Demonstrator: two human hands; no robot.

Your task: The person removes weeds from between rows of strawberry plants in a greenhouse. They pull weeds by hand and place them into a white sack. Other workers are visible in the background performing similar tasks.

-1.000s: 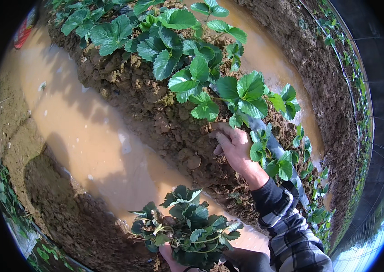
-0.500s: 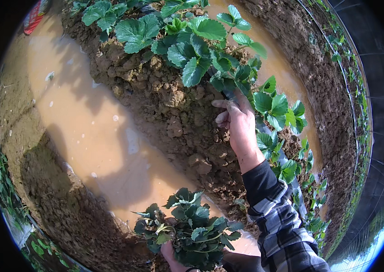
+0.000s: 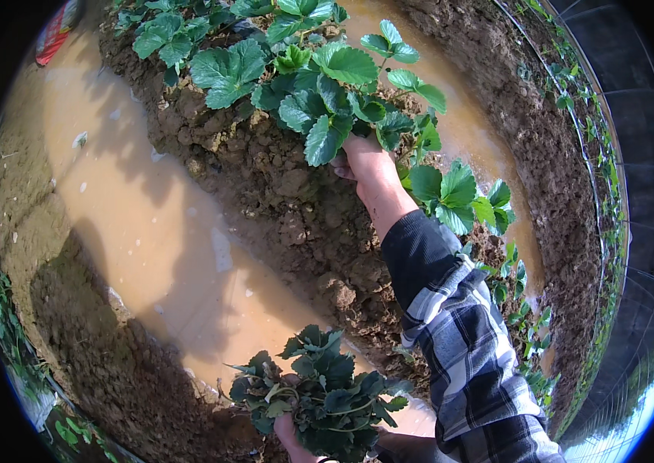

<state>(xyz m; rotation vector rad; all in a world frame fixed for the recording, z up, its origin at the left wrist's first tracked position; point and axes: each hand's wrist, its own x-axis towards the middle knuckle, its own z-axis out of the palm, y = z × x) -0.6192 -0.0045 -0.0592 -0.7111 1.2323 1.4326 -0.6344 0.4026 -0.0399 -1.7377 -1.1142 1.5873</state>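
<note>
My right hand (image 3: 368, 166), in a plaid sleeve, reaches forward under the leaves of a strawberry plant (image 3: 325, 96) growing on the raised soil ridge (image 3: 280, 201). Its fingers are hidden by the leaves, so I cannot tell whether they grip a stem. My left hand (image 3: 294, 437) shows at the bottom edge, closed around a bunch of picked green leaves (image 3: 319, 393). More strawberry plants stand along the ridge, one (image 3: 458, 193) just right of my right wrist.
Muddy brown water (image 3: 149, 224) fills the furrow left of the ridge, and another flooded furrow (image 3: 481, 139) runs on the right. A red object (image 3: 55, 31) lies at the top left. Dark netting (image 3: 635, 231) curves along the right side.
My right hand has moved forward along the ridge, from a nearer plant to under the leaves of the one farther up. The left hand keeps the leaf bunch.
</note>
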